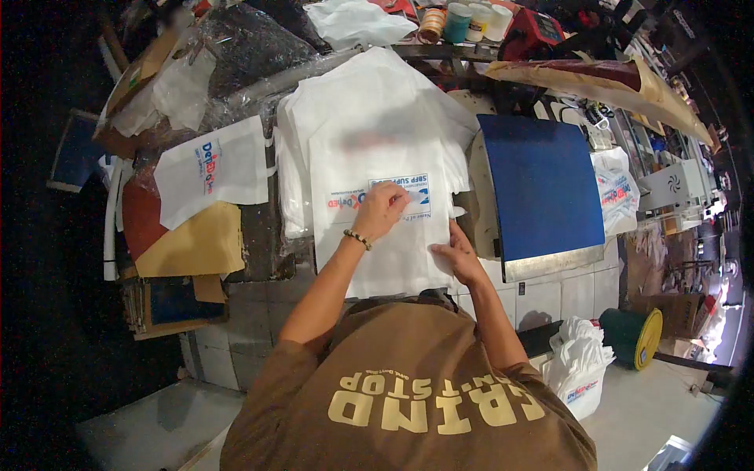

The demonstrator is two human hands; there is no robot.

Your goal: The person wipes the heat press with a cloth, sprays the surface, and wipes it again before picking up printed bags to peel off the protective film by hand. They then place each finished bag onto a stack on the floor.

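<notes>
A white printed bag [385,259] lies flat on top of a stack of white bags [353,94] in front of me. Red and blue lettering and a blue-framed print run across it. My left hand [381,208] is over the print, its fingers curled together in a pinch; whatever may be between the fingertips is hidden. At the bag's right edge is my right hand [462,255], with the thumb on the top face and the fingers along the side, gripping that edge.
A blue flat board [542,188] with a pale front edge stands right of the stack. Another printed bag [214,173] lies to the left, over cardboard [196,243]. Tubs [458,23] line the back. A bundle of white bags [580,365] and a green drum [628,337] are lower right.
</notes>
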